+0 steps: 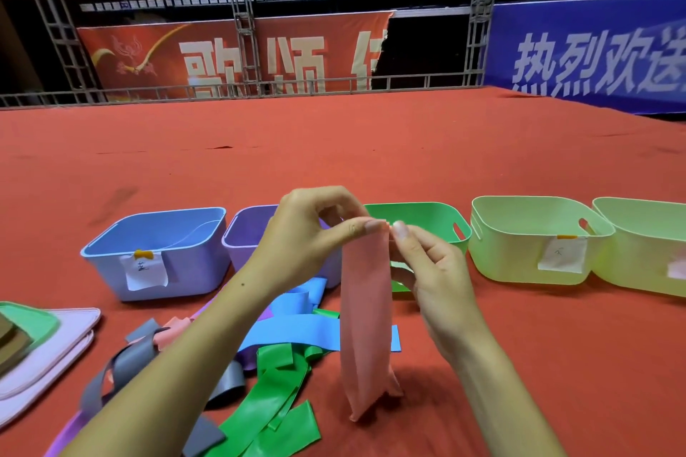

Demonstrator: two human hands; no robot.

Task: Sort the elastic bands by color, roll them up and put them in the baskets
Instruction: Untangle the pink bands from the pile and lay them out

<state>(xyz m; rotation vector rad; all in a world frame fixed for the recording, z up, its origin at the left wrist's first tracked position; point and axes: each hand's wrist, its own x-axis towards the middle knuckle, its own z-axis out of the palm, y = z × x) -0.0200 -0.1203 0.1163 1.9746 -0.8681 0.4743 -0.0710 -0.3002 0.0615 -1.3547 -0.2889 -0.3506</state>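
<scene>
A pink elastic band (365,323) hangs straight down from my fingers, its lower end touching the red cloth. My left hand (312,230) pinches its top edge, and my right hand (427,263) pinches the same edge from the right. Below my arms lies a tangle of bands: a blue band (297,334), green bands (274,408), grey bands (122,367), a purple strip and another pink one. Behind the hands stands a row of baskets: a blue basket (159,252), a purple basket (245,234), a green basket (423,219) and two pale green baskets (527,237).
A pink flat case (48,356) with a green lid piece on it lies at the left edge. The red cloth (334,152) stretches far behind the baskets to a metal rail. Paper labels are stuck on the fronts of the blue and pale green baskets.
</scene>
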